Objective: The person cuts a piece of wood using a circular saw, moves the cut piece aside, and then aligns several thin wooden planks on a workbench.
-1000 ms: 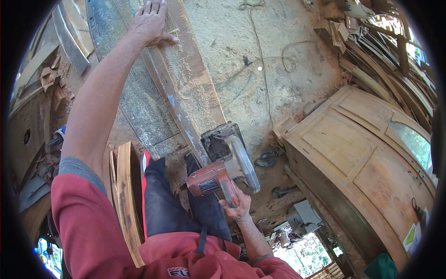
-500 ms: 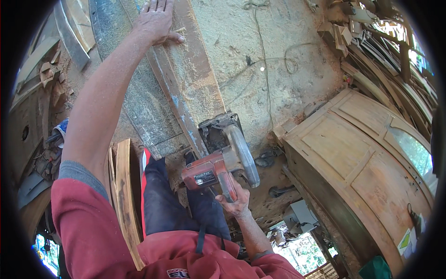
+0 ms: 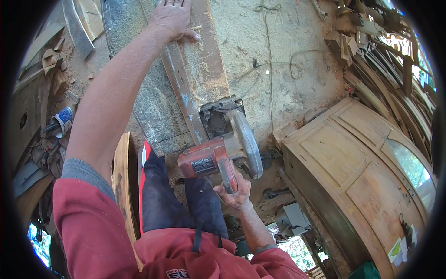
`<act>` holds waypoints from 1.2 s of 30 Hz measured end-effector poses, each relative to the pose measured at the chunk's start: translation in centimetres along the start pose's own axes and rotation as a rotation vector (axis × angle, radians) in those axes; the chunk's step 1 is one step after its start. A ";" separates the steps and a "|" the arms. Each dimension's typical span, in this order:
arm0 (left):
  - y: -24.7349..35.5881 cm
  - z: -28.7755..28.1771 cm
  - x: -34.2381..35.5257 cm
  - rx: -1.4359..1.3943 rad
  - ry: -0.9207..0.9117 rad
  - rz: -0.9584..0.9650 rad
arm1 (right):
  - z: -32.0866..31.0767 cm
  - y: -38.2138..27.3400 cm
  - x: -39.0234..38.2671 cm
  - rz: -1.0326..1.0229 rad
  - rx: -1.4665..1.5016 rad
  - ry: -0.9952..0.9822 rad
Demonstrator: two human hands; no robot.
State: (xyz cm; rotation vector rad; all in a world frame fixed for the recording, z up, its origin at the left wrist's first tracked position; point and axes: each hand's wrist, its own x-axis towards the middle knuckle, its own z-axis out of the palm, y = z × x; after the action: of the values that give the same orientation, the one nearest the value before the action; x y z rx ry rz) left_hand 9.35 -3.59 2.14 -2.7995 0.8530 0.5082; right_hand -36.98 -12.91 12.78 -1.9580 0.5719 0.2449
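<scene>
- We curl our right hand (image 3: 236, 191) around the rear handle (image 3: 227, 175) of a red circular saw (image 3: 217, 151) at the plank's (image 3: 211, 56) near end.
- Our left hand (image 3: 172, 21) lies palm-down on the plank, thumb spread.
- White lettering marks the saw's black nameplate (image 3: 203, 166); our red shirt (image 3: 172, 246) bears a printed patch (image 3: 178, 274).

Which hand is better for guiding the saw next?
Probably the right hand: it's wrapped around the red saw. The left hand is away from it, spread over the wooden boards.
</scene>
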 end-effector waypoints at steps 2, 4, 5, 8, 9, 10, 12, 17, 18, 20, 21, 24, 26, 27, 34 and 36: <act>-0.1 0.5 -0.3 -0.006 0.055 0.007 | 0.0 -0.3 0.8 -0.024 -0.013 -0.003; -0.7 1.4 0.3 -0.034 0.066 0.006 | 0.2 -0.6 1.7 -0.043 -0.012 -0.007; -0.8 1.6 0.5 -0.050 0.074 0.007 | 0.3 -0.8 2.3 -0.049 -0.007 -0.006; -0.4 1.8 0.5 -0.053 0.095 -0.013 | 0.5 -1.5 3.4 -0.046 -0.020 -0.018; -0.2 1.3 0.5 -0.049 0.074 -0.011 | 0.5 -1.7 3.8 -0.042 -0.029 -0.023; 0.1 0.9 0.4 -0.044 0.053 -0.009 | 0.6 -2.0 4.3 -0.059 -0.033 -0.012; 0.1 0.8 0.1 -0.053 0.061 -0.003 | 0.8 -2.5 5.1 -0.078 -0.031 0.004; -0.2 0.8 0.1 -0.045 0.058 -0.006 | 1.1 -3.3 6.2 -0.028 0.035 -0.052; -0.3 0.8 0.0 -0.067 0.056 -0.006 | 1.1 -3.6 6.5 -0.017 0.043 -0.065; -0.3 0.4 -0.3 -0.112 0.053 -0.003 | 1.1 -4.3 6.9 0.004 0.056 -0.077; -0.2 0.0 -0.4 -0.100 0.027 -0.005 | 1.2 -4.4 7.1 -0.008 0.056 -0.062; 0.3 -1.3 -0.8 -0.076 -0.028 -0.010 | 1.6 -4.2 7.5 -0.063 0.043 -0.001; 0.3 -1.7 -1.0 -0.078 -0.043 -0.013 | 1.7 -3.9 7.5 -0.069 0.039 0.006; 0.2 -1.4 -1.0 -0.083 -0.031 -0.012 | 1.7 -3.8 7.5 -0.051 0.039 -0.012; -0.4 0.4 -0.3 -0.109 0.029 -0.009 | 1.6 -5.5 8.4 0.038 0.062 -0.080; -0.4 1.2 0.0 -0.128 0.066 -0.009 | 1.8 -5.8 9.1 0.016 0.057 -0.068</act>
State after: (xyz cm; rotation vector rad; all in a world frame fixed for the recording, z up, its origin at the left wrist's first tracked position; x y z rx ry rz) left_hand 9.30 -2.94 1.10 -2.9507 0.8483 0.4879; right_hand -26.08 -11.86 12.86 -1.8830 0.5446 0.3007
